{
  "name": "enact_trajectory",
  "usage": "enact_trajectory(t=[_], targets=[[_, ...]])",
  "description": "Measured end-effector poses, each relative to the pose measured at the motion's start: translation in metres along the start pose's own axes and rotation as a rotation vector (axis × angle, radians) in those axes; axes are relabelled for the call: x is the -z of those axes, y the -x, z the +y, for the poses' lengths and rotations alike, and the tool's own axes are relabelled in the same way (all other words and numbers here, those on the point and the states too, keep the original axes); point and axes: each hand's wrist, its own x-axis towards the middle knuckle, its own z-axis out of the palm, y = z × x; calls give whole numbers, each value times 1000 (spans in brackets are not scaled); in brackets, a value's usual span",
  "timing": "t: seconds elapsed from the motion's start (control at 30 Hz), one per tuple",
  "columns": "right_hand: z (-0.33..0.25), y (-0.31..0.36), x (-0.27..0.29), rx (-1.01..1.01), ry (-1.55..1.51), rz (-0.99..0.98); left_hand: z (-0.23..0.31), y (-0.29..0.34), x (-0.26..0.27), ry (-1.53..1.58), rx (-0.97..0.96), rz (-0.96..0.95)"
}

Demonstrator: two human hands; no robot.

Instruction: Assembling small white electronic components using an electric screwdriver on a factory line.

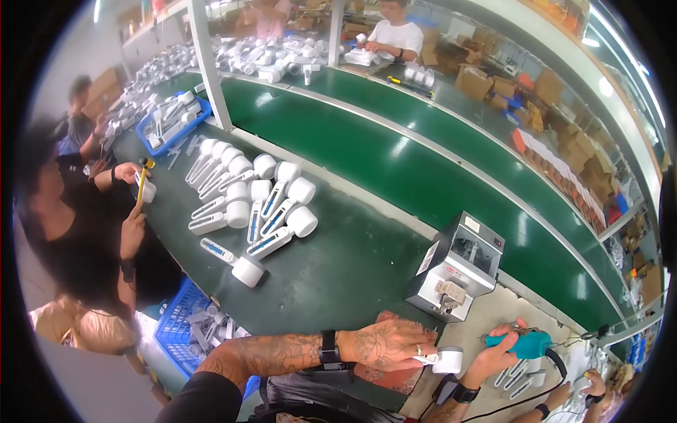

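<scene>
My left hand (388,345) is closed over the handle of a white scoop-shaped piece (447,361), whose round cup sticks out toward the right. A worn red pad (384,378) lies under that hand on the bench. In my right hand (495,358) is a teal corded handheld tool (525,345); its kind I cannot make out. The black cord (560,363) loops down beside it. Several more white pieces with slotted handles (518,381) lie just beyond my right wrist. Black bands circle both my wrists.
A boxy metal machine (455,271) stands ahead of my hands, beside the green conveyor (395,155). White scoop-shaped pieces (247,273) lie grouped on the bench, some with blue strips. A blue basket (176,328) holds parts at left. Co-workers' hands (132,229) are busy nearby, others (594,384) at lower right.
</scene>
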Motion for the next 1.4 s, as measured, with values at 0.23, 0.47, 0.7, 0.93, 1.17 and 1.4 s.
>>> enact_trajectory(t=[0.23,0.47,0.7,0.93,1.17,1.4], targets=[[-8,2,1,-43,-42,-15,4,-13,35,70,84,218],[-7,5,1,-48,-82,-61,4,16,102,-256,315,401],[-16,9,-5,-61,-90,-74,-18,92,133,-823,711,102],[-16,10,-2,-68,-110,-99,2,70,130,-842,737,109],[-19,15,-8,-77,-73,-107,-16,55,103,-433,566,-18],[-25,20,-13,-87,-29,-136,-61,97,110,-512,607,49]])
